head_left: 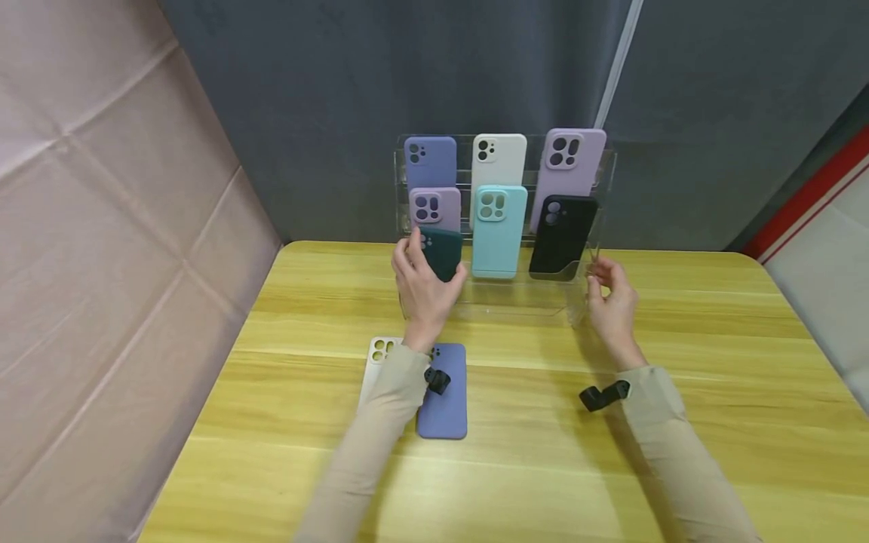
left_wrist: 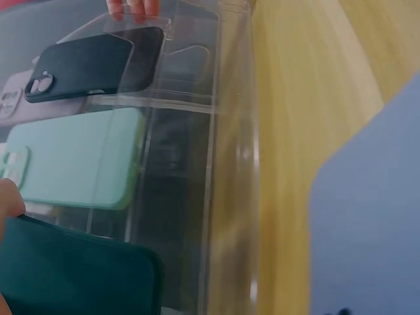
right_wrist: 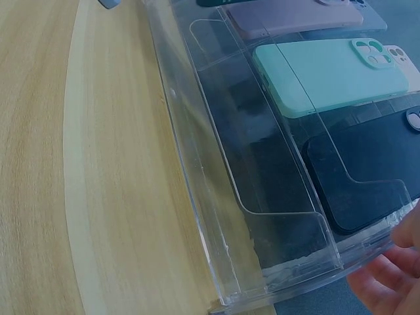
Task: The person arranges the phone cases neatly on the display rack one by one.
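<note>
My left hand (head_left: 422,290) grips a dark green phone case (head_left: 443,255) between thumb and fingers, at the left of a clear display stand (head_left: 485,309). In the left wrist view, the case's lower end shows over the stand's left part. My right hand (head_left: 614,305) holds the stand's right side edge, the fingertips (right_wrist: 380,279) curled at the clear wall. Beside the green case, a mint phone case (head_left: 499,234) leans in the front row. Right of it stands a black phone case (head_left: 563,234). Behind the green case, a purple phone case (head_left: 444,215) shows its upper part.
The back row holds a blue case (head_left: 434,170), a white case (head_left: 505,162) and a lilac case (head_left: 577,170). On the wooden table (head_left: 543,452) lie a blue-violet case (head_left: 443,407) and a cream case (head_left: 372,369), partly under my left forearm. A grey curtain (head_left: 326,151) hangs behind.
</note>
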`<act>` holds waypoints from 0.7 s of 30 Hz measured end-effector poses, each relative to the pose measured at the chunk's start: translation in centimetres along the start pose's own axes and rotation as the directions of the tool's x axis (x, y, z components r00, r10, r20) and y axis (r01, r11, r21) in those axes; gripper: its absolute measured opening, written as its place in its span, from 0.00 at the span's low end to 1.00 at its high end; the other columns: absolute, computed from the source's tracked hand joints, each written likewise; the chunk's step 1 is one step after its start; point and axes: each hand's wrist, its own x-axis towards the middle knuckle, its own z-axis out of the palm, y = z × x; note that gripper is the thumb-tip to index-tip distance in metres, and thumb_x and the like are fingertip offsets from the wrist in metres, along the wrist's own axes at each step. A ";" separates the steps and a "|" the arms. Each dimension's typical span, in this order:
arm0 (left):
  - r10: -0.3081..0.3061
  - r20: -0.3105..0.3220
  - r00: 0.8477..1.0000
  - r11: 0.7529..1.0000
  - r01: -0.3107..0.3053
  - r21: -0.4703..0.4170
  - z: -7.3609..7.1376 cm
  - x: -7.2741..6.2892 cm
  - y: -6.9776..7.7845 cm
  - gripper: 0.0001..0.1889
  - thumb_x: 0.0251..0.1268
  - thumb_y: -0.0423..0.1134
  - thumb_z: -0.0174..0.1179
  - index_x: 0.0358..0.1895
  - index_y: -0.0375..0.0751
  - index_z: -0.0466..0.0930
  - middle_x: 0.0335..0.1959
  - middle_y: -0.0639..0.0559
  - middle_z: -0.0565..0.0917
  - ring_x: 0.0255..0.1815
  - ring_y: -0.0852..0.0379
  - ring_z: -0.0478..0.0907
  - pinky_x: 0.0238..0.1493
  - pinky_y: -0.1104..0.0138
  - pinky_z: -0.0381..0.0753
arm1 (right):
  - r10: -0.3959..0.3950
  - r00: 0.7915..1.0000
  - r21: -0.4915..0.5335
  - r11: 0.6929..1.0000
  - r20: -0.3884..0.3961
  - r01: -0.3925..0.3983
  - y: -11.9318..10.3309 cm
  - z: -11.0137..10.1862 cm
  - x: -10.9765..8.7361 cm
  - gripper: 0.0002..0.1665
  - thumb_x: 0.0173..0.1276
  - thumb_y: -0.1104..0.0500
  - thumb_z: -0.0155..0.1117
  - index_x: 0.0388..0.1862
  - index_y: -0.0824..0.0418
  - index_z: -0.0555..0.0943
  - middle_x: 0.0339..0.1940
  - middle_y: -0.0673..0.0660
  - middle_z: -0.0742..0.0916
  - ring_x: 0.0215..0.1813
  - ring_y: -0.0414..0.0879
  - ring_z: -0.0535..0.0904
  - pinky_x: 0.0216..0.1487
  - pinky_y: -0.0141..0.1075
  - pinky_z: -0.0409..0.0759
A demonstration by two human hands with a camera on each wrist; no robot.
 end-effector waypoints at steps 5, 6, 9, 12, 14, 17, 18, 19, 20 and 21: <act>-0.027 -0.047 0.999 1.000 0.027 -0.002 0.7 -0.7 -0.4 0.43 0.45 0.47 0.69 0.66 0.38 0.58 0.53 0.37 0.64 0.51 0.43 0.66 0.45 0.53 0.75 | -0.002 1.000 0.008 1.000 -0.002 0.002 0.0 0.1 0.0 0.16 0.66 0.74 0.53 0.53 0.73 0.73 0.46 0.68 0.83 0.38 0.25 0.70 0.28 0.13 0.69; -0.031 -0.052 0.998 1.000 0.031 0.002 0.8 -0.8 -0.5 0.43 0.45 0.47 0.69 0.66 0.38 0.58 0.53 0.38 0.64 0.51 0.43 0.66 0.44 0.53 0.75 | -0.002 1.000 0.012 1.000 -0.003 0.002 0.0 0.1 0.0 0.16 0.66 0.74 0.53 0.53 0.73 0.73 0.46 0.69 0.83 0.38 0.25 0.70 0.28 0.13 0.69; -0.036 -0.059 0.998 0.999 0.037 0.014 1.2 -1.1 -0.6 0.43 0.47 0.48 0.68 0.66 0.39 0.58 0.53 0.38 0.64 0.49 0.44 0.67 0.42 0.54 0.75 | -0.005 1.000 0.021 1.000 -0.005 0.005 0.0 0.1 -0.1 0.16 0.66 0.74 0.53 0.52 0.74 0.73 0.46 0.70 0.83 0.38 0.25 0.70 0.28 0.13 0.69; -0.038 -0.063 0.997 0.999 0.040 0.024 1.5 -1.5 -0.6 0.43 0.47 0.48 0.68 0.67 0.39 0.58 0.54 0.38 0.64 0.47 0.44 0.68 0.41 0.55 0.75 | -0.009 1.000 0.017 1.000 -0.008 0.009 -0.1 0.1 -0.1 0.16 0.65 0.74 0.53 0.52 0.74 0.73 0.46 0.69 0.83 0.38 0.25 0.70 0.29 0.13 0.69; -0.043 -0.065 0.997 0.999 0.044 0.027 1.7 -1.6 -0.6 0.43 0.47 0.48 0.68 0.67 0.39 0.58 0.55 0.38 0.64 0.47 0.44 0.68 0.43 0.55 0.74 | -0.009 1.000 0.006 1.000 -0.008 0.009 -0.1 0.1 -0.1 0.16 0.65 0.74 0.53 0.52 0.74 0.73 0.46 0.69 0.83 0.38 0.24 0.70 0.29 0.13 0.69; -0.059 -0.062 0.996 0.997 0.061 0.038 1.9 -1.9 -0.7 0.43 0.46 0.48 0.68 0.67 0.40 0.59 0.55 0.38 0.65 0.48 0.45 0.68 0.44 0.55 0.74 | -0.011 1.000 -0.004 1.000 -0.010 0.011 -0.1 0.1 -0.1 0.16 0.65 0.74 0.53 0.52 0.74 0.73 0.45 0.68 0.83 0.38 0.24 0.70 0.29 0.13 0.69; -0.065 -0.062 0.996 0.997 0.068 0.042 2.0 -2.0 -0.8 0.43 0.46 0.48 0.68 0.67 0.40 0.59 0.55 0.38 0.65 0.48 0.45 0.68 0.45 0.55 0.74 | -0.012 1.000 -0.006 1.000 -0.011 0.012 -0.1 0.1 -0.1 0.16 0.65 0.74 0.53 0.52 0.73 0.73 0.45 0.68 0.83 0.38 0.24 0.70 0.29 0.13 0.69; -0.071 -0.061 0.996 0.996 0.074 0.046 2.0 -2.0 -0.8 0.43 0.46 0.49 0.68 0.67 0.41 0.59 0.55 0.38 0.65 0.48 0.45 0.68 0.45 0.55 0.74 | -0.013 1.000 -0.005 1.000 -0.012 0.013 -0.1 0.1 -0.1 0.16 0.65 0.74 0.53 0.52 0.73 0.73 0.45 0.68 0.83 0.38 0.23 0.70 0.29 0.13 0.69; -0.077 -0.061 0.995 0.996 0.080 0.050 2.1 -2.1 -0.8 0.43 0.46 0.49 0.68 0.67 0.41 0.59 0.55 0.38 0.65 0.48 0.45 0.68 0.45 0.55 0.74 | -0.016 1.000 -0.004 1.000 -0.013 0.016 0.0 0.1 -0.1 0.16 0.65 0.74 0.53 0.52 0.73 0.73 0.45 0.68 0.83 0.38 0.23 0.70 0.29 0.13 0.69; -0.082 -0.062 0.995 0.995 0.085 0.054 2.1 -2.1 -0.8 0.43 0.45 0.49 0.68 0.67 0.41 0.60 0.55 0.38 0.65 0.48 0.45 0.69 0.45 0.55 0.74 | -0.020 1.000 -0.004 1.000 -0.016 0.020 0.0 0.1 -0.1 0.16 0.65 0.74 0.53 0.52 0.74 0.73 0.45 0.68 0.83 0.38 0.23 0.70 0.29 0.13 0.70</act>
